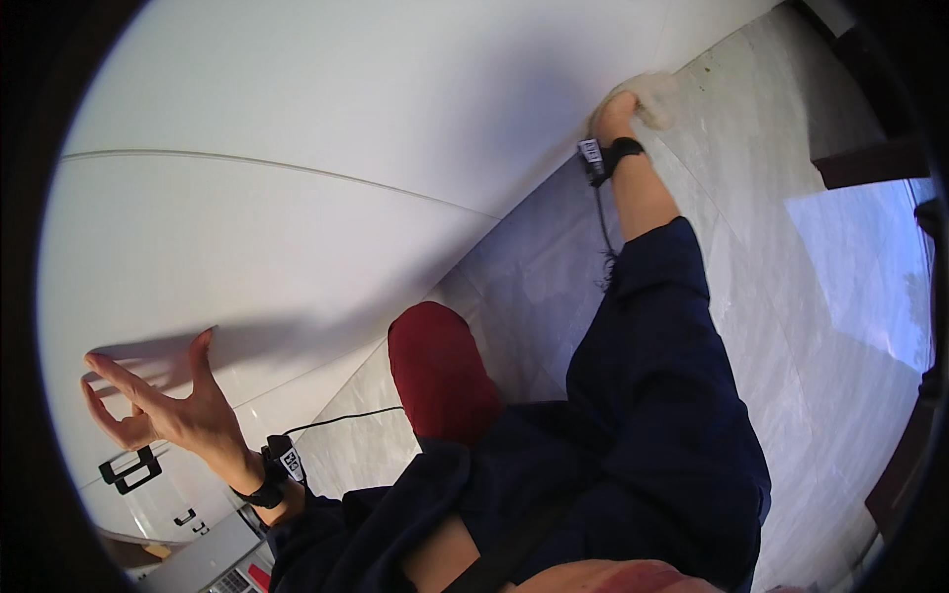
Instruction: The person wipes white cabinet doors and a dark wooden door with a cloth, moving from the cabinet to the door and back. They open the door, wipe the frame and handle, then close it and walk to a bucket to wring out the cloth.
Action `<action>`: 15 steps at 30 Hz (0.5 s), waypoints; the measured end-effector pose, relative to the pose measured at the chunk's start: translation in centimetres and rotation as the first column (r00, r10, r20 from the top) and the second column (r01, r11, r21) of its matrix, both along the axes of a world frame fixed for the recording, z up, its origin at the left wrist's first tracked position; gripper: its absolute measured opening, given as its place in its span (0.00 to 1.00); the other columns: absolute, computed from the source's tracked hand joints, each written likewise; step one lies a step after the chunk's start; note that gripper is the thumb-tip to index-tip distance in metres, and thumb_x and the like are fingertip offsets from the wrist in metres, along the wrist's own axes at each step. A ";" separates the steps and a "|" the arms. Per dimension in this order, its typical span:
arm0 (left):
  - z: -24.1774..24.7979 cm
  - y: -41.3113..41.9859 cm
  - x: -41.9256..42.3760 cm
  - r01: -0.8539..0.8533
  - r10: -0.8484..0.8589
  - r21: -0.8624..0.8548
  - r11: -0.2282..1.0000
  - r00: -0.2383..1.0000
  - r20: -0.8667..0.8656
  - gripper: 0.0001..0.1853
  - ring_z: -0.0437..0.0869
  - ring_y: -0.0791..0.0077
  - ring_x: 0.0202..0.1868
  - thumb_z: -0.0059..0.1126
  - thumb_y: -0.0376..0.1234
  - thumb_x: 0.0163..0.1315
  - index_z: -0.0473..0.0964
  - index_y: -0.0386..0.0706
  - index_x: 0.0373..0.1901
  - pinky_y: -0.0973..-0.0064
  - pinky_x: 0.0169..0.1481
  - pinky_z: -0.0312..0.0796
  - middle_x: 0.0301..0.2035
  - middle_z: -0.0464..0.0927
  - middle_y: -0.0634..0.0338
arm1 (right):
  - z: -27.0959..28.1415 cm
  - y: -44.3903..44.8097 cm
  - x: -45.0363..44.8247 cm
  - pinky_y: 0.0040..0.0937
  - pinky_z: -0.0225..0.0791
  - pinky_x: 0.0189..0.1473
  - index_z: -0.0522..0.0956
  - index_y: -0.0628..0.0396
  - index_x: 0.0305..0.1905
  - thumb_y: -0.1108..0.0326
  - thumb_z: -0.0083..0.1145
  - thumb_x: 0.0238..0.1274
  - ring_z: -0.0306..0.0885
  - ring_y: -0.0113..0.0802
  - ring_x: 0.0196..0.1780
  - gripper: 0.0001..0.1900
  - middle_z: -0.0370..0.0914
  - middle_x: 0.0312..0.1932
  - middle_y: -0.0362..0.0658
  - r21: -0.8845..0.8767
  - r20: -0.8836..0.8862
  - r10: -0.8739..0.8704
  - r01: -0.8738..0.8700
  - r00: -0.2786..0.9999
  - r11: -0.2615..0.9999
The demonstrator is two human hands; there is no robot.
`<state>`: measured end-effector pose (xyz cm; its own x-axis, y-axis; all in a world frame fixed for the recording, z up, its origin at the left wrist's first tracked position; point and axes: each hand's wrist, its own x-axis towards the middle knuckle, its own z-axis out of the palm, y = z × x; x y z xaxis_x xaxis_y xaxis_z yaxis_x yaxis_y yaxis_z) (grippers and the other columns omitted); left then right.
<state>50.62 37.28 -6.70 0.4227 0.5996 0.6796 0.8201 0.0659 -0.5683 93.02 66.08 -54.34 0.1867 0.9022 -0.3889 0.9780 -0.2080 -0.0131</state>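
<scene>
My left hand [167, 411] is raised at the left with its fingers spread, its fingertips near or against the white cabinet front [245, 282]; whether they touch is unclear. Nothing is held in it. My right hand [619, 115] reaches down to the grey tiled floor at the foot of the white panels. It is on a pale, blurred cloth [656, 96], and its fingers are largely hidden. Both wrists carry a black strap with a small device and a cable. A dark red trouser knee [442, 370] shows between my arms.
Black handles [130, 470] stick out from the cabinet fronts at the lower left. Dark wooden furniture [864, 163] stands at the right beside a bright reflection on the marbled floor tiles [764, 311]. Part of a grey surface [204, 552] shows at the bottom left.
</scene>
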 end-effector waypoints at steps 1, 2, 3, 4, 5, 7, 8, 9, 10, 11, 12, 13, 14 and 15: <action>0.0 0.0 0.1 0.007 -0.007 -0.015 1.000 1.000 0.014 0.59 0.63 0.55 0.71 0.88 0.42 0.43 0.63 0.37 0.77 0.62 0.63 0.83 0.71 0.47 0.49 | -0.1 -1.2 -1.7 0.49 0.72 0.52 0.87 0.51 0.54 0.61 0.48 0.74 0.81 0.43 0.58 0.17 0.85 0.54 0.43 -0.055 0.071 0.094 -0.090 0.993 0.994; 0.0 0.1 0.1 0.029 -0.028 -0.016 0.999 0.999 0.028 0.59 0.63 0.55 0.71 0.88 0.43 0.43 0.63 0.37 0.77 0.63 0.62 0.83 0.71 0.48 0.49 | -0.4 -2.6 -3.8 0.49 0.72 0.51 0.87 0.51 0.54 0.61 0.48 0.75 0.81 0.43 0.58 0.18 0.85 0.54 0.42 -0.089 0.135 0.183 -0.172 0.974 0.981; 0.1 0.0 0.1 0.028 -0.028 -0.015 0.999 0.999 0.024 0.59 0.63 0.55 0.71 0.88 0.43 0.43 0.63 0.37 0.77 0.63 0.62 0.83 0.71 0.48 0.49 | -0.8 -4.4 -6.0 0.49 0.72 0.51 0.87 0.50 0.55 0.61 0.48 0.75 0.81 0.42 0.58 0.18 0.85 0.55 0.42 -0.086 0.202 0.261 -0.249 0.944 0.965; 0.1 -0.1 0.0 0.028 -0.028 -0.015 0.999 0.999 0.019 0.59 0.64 0.55 0.70 0.88 0.43 0.43 0.64 0.37 0.77 0.64 0.61 0.83 0.71 0.49 0.49 | -1.7 -6.9 -8.5 0.54 0.71 0.52 0.87 0.52 0.55 0.60 0.49 0.73 0.80 0.49 0.60 0.18 0.84 0.57 0.46 -0.025 0.284 0.302 -0.308 0.910 0.951; 0.2 -0.2 0.0 0.007 -0.007 -0.011 1.000 1.000 -0.003 0.59 0.64 0.55 0.70 0.88 0.44 0.42 0.64 0.37 0.77 0.65 0.60 0.83 0.71 0.49 0.49 | -2.5 -9.0 -11.0 0.59 0.69 0.53 0.87 0.54 0.55 0.60 0.50 0.72 0.78 0.53 0.62 0.19 0.84 0.58 0.49 0.027 0.364 0.331 -0.365 0.871 0.931; 0.2 -0.4 -0.3 -0.023 0.023 -0.021 1.000 1.000 -0.015 0.59 0.65 0.55 0.69 0.88 0.45 0.42 0.64 0.37 0.77 0.66 0.59 0.84 0.71 0.50 0.48 | -4.4 -12.5 -15.7 0.69 0.65 0.56 0.87 0.59 0.54 0.61 0.52 0.68 0.76 0.61 0.63 0.20 0.83 0.57 0.55 0.049 0.487 0.388 -0.468 0.782 0.882; 0.1 -0.5 -0.5 -0.033 0.032 -0.029 0.999 0.999 -0.006 0.59 0.64 0.55 0.69 0.88 0.46 0.42 0.65 0.37 0.76 0.66 0.58 0.84 0.71 0.50 0.48 | -5.3 -14.7 -17.7 0.72 0.64 0.57 0.87 0.59 0.54 0.60 0.52 0.69 0.76 0.61 0.64 0.19 0.84 0.57 0.53 0.072 0.548 0.423 -0.545 0.721 0.836; 0.1 -0.5 -0.7 -0.029 0.029 -0.029 0.999 1.000 -0.001 0.59 0.63 0.55 0.68 0.88 0.47 0.42 0.65 0.37 0.76 0.66 0.57 0.84 0.71 0.50 0.48 | -5.8 -15.2 -19.8 0.71 0.64 0.59 0.86 0.58 0.55 0.59 0.52 0.70 0.75 0.60 0.65 0.20 0.83 0.59 0.52 -0.063 0.493 0.545 -0.597 0.678 0.800; 0.0 -0.5 -0.9 -0.025 0.025 -0.029 0.999 1.000 0.005 0.59 0.63 0.55 0.68 0.87 0.48 0.43 0.65 0.37 0.76 0.66 0.56 0.84 0.71 0.50 0.48 | -6.0 -15.8 -21.8 0.71 0.64 0.60 0.86 0.57 0.57 0.58 0.52 0.71 0.74 0.59 0.67 0.20 0.82 0.60 0.50 -0.087 0.416 0.567 -0.589 0.711 0.803; 0.0 -0.5 -1.0 -0.017 0.017 -0.020 1.000 1.000 0.006 0.59 0.61 0.54 0.69 0.87 0.49 0.43 0.66 0.37 0.76 0.67 0.55 0.84 0.71 0.50 0.47 | -5.7 -15.6 -23.8 0.68 0.66 0.62 0.84 0.56 0.60 0.55 0.51 0.73 0.73 0.57 0.68 0.22 0.81 0.64 0.49 -0.239 0.232 0.626 -0.580 0.744 0.778; 0.0 -0.5 -1.1 -0.018 0.019 -0.024 1.000 0.999 0.029 0.59 0.60 0.54 0.69 0.86 0.50 0.43 0.66 0.37 0.76 0.67 0.54 0.84 0.71 0.49 0.47 | -4.8 -15.9 -25.4 0.65 0.66 0.64 0.81 0.55 0.63 0.52 0.49 0.75 0.73 0.54 0.69 0.24 0.78 0.67 0.48 -0.619 0.569 0.821 -0.682 -0.048 0.389; 0.0 -0.4 -1.1 -0.001 0.002 -0.025 1.000 1.000 0.011 0.59 0.58 0.54 0.69 0.86 0.51 0.43 0.66 0.36 0.76 0.67 0.54 0.84 0.71 0.49 0.46 | -3.4 -16.1 -26.4 0.61 0.67 0.66 0.78 0.54 0.66 0.50 0.47 0.76 0.72 0.52 0.70 0.26 0.76 0.69 0.47 -0.943 0.330 0.477 -0.259 -0.815 0.211; 0.1 -0.4 -1.1 0.004 -0.004 -0.036 0.999 1.000 0.016 0.59 0.56 0.53 0.70 0.86 0.52 0.43 0.66 0.36 0.76 0.67 0.54 0.83 0.71 0.48 0.46 | -1.3 -16.3 -27.1 0.58 0.67 0.67 0.75 0.53 0.70 0.47 0.45 0.78 0.72 0.49 0.71 0.28 0.74 0.72 0.46 -0.942 -0.298 -0.160 0.264 -0.941 0.206; 0.1 -0.3 -1.0 0.005 -0.005 -0.032 0.999 1.000 0.006 0.59 0.55 0.52 0.70 0.85 0.53 0.44 0.66 0.36 0.76 0.66 0.54 0.83 0.71 0.48 0.45 | 1.3 -16.7 -27.2 0.55 0.67 0.69 0.72 0.53 0.71 0.45 0.43 0.77 0.71 0.47 0.72 0.29 0.73 0.72 0.46 -0.954 -0.265 -0.201 0.225 -0.943 0.198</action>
